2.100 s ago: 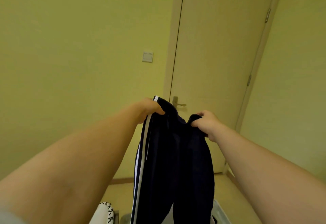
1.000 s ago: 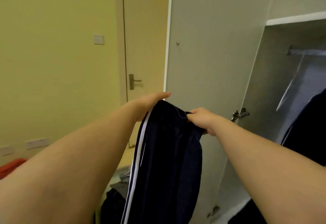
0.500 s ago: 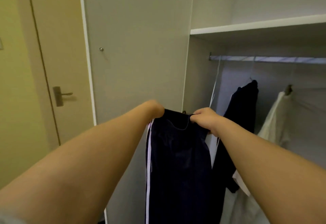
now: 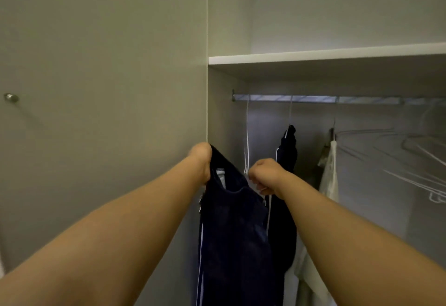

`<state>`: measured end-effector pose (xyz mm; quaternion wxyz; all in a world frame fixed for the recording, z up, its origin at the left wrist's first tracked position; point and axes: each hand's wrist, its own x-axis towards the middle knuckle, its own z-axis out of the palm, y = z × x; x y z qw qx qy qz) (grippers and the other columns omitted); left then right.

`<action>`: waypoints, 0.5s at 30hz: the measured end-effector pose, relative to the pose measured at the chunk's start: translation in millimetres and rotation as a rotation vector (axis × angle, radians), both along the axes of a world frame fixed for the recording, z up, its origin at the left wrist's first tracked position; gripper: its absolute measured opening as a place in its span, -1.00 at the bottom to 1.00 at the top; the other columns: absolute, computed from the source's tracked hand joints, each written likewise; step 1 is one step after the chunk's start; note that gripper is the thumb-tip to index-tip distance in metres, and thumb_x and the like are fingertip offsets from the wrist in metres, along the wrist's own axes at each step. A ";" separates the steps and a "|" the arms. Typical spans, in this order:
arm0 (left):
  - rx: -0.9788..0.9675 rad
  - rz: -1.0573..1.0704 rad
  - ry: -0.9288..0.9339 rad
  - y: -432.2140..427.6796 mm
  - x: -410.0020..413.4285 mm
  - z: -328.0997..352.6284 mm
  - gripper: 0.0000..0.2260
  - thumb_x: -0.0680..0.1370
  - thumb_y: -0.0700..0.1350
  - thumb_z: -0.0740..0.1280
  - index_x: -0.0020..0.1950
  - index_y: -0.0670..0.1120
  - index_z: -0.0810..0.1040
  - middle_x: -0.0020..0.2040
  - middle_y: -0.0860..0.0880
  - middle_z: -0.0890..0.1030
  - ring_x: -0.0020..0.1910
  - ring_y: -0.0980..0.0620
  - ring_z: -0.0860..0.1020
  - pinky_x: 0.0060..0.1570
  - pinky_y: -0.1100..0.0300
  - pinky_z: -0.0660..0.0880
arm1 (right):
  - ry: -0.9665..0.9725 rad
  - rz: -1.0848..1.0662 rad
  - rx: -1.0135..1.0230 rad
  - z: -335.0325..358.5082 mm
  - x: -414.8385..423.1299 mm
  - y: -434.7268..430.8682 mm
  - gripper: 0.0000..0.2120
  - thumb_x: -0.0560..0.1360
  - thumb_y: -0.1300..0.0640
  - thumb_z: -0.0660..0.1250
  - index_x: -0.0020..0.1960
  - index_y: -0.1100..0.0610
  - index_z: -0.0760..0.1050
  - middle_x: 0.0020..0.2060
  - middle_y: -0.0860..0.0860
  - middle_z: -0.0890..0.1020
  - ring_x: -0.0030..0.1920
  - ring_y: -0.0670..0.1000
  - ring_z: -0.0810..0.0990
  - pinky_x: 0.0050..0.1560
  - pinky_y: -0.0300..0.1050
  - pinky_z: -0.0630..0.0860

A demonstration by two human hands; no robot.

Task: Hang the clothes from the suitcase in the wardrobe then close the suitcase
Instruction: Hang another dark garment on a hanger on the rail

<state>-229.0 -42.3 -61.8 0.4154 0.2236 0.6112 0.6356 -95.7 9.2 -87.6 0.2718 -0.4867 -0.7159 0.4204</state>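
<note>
Two hands up: my left hand (image 4: 200, 161) and right hand (image 4: 265, 173) grip the trousers (image 4: 234, 233), fingers curled, below the rail (image 4: 313, 99).

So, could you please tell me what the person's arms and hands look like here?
Both arms are bare as far as they show: no sleeve, cuff or glove on the left forearm or the right forearm. The left hand and the right hand show no watch, bracelet or ring, though most fingers are hidden.

Bare left hand (image 4: 200, 164), right hand (image 4: 265, 176), forearms (image 4: 125, 228)
</note>
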 end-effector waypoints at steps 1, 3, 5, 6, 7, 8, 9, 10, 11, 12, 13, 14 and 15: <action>0.019 0.001 0.000 8.9 -3.7 -1.6 -0.68 0.58 -0.24 0.04 0.24 -0.33 0.42 -0.17 -0.22 0.49 -0.29 -0.20 0.49 -0.43 -0.01 0.49 | 0.024 -0.029 0.009 -1.4 -4.8 4.0 -0.88 0.49 0.35 0.15 -0.21 0.20 0.34 -0.37 0.10 0.36 -0.42 0.03 0.30 -0.41 -0.18 0.30; 0.049 0.004 0.031 25.7 -9.4 -5.5 -0.66 0.58 -0.19 0.05 0.28 -0.28 0.40 -0.07 -0.22 0.50 -0.22 -0.21 0.50 -0.38 -0.02 0.52 | 0.057 -0.076 0.018 -5.9 -13.7 12.1 -0.90 0.51 0.32 0.16 -0.19 0.21 0.36 -0.35 0.09 0.38 -0.38 0.03 0.33 -0.37 -0.17 0.34; 0.049 0.015 0.081 42.0 -12.4 -9.7 -0.62 0.57 -0.13 0.05 0.31 -0.26 0.40 0.10 -0.22 0.53 -0.07 -0.20 0.51 -0.16 0.04 0.53 | 0.072 -0.116 0.016 -9.9 -18.7 20.8 -0.89 0.51 0.31 0.16 -0.19 0.21 0.38 -0.33 0.08 0.40 -0.37 0.03 0.37 -0.33 -0.15 0.37; 0.050 0.014 0.090 49.4 -14.2 -11.7 -0.60 0.56 -0.11 0.05 0.32 -0.25 0.41 0.14 -0.22 0.53 -0.05 -0.18 0.50 -0.11 0.07 0.49 | 0.069 -0.134 0.016 -11.0 -19.3 25.4 -0.87 0.51 0.31 0.17 -0.21 0.20 0.39 -0.32 0.08 0.41 -0.36 0.02 0.38 -0.31 -0.14 0.38; 0.038 0.008 0.081 54.2 -15.3 -12.3 -0.59 0.56 -0.11 0.07 0.34 -0.25 0.41 0.19 -0.24 0.52 -0.04 -0.18 0.50 -0.10 0.07 0.47 | 0.060 -0.146 0.014 -11.1 -19.4 30.2 -0.83 0.51 0.31 0.17 -0.24 0.19 0.38 -0.31 0.07 0.42 -0.35 0.02 0.39 -0.30 -0.14 0.39; 0.034 0.006 0.061 59.8 -17.5 -11.8 -0.59 0.56 -0.11 0.08 0.35 -0.25 0.40 0.23 -0.24 0.51 0.00 -0.20 0.52 -0.08 0.06 0.47 | 0.056 -0.154 0.010 -10.2 -19.9 35.4 -0.79 0.51 0.32 0.18 -0.28 0.16 0.37 -0.31 0.07 0.41 -0.36 0.02 0.39 -0.31 -0.15 0.39; 0.038 0.004 0.056 66.7 -19.4 -10.1 -0.60 0.57 -0.11 0.09 0.36 -0.25 0.40 0.27 -0.24 0.50 0.09 -0.21 0.53 -0.03 0.05 0.48 | 0.051 -0.159 0.009 -8.4 -20.9 43.4 -0.76 0.51 0.33 0.18 -0.31 0.15 0.34 -0.33 0.08 0.40 -0.37 0.03 0.38 -0.34 -0.16 0.37; 0.067 -0.013 0.053 71.7 -21.2 -7.6 -0.60 0.58 -0.12 0.10 0.37 -0.25 0.39 0.30 -0.24 0.48 0.20 -0.22 0.51 0.06 0.03 0.49 | 0.050 -0.163 0.013 -6.5 -22.3 49.3 -0.75 0.51 0.33 0.18 -0.32 0.14 0.33 -0.34 0.08 0.39 -0.38 0.03 0.37 -0.37 -0.17 0.35; 0.085 -0.021 0.060 79.5 -21.6 -4.8 -0.60 0.59 -0.12 0.11 0.38 -0.26 0.37 0.33 -0.24 0.46 0.27 -0.22 0.48 0.15 0.01 0.47 | 0.041 -0.163 0.020 -4.3 -24.6 57.9 -0.74 0.51 0.33 0.17 -0.33 0.14 0.32 -0.35 0.08 0.38 -0.38 0.03 0.35 -0.38 -0.17 0.33; 0.097 -0.025 0.080 86.0 -21.3 -1.6 -0.60 0.59 -0.12 0.12 0.39 -0.26 0.36 0.35 -0.24 0.45 0.30 -0.22 0.46 0.19 0.00 0.46 | 0.027 -0.160 0.038 -2.6 -27.7 66.8 -0.74 0.52 0.33 0.16 -0.32 0.14 0.31 -0.36 0.08 0.37 -0.39 0.02 0.34 -0.38 -0.18 0.33; 0.092 -0.028 0.084 94.2 -21.9 0.5 -0.60 0.59 -0.13 0.11 0.39 -0.27 0.36 0.32 -0.23 0.46 0.25 -0.22 0.49 0.17 0.01 0.46 | 0.015 -0.154 0.056 -1.4 -30.9 74.5 -0.74 0.52 0.31 0.16 -0.32 0.14 0.31 -0.36 0.07 0.36 -0.38 0.02 0.33 -0.38 -0.18 0.32; 0.081 -0.033 0.076 102.7 -22.9 1.8 -0.61 0.59 -0.14 0.09 0.36 -0.28 0.37 0.24 -0.23 0.51 0.13 -0.21 0.53 0.08 0.03 0.49 | 0.002 -0.148 0.072 -1.5 -33.8 83.2 -0.74 0.53 0.30 0.15 -0.33 0.14 0.30 -0.37 0.06 0.35 -0.38 0.01 0.32 -0.37 -0.18 0.30; 0.069 -0.035 0.073 112.4 -23.1 1.5 -0.65 0.58 -0.15 0.08 0.29 -0.29 0.41 0.09 -0.22 0.55 -0.05 -0.18 0.54 -0.09 0.08 0.52 | -0.012 -0.140 0.087 -2.3 -35.9 93.2 -0.74 0.53 0.30 0.15 -0.33 0.14 0.30 -0.38 0.05 0.34 -0.39 0.00 0.30 -0.36 -0.18 0.29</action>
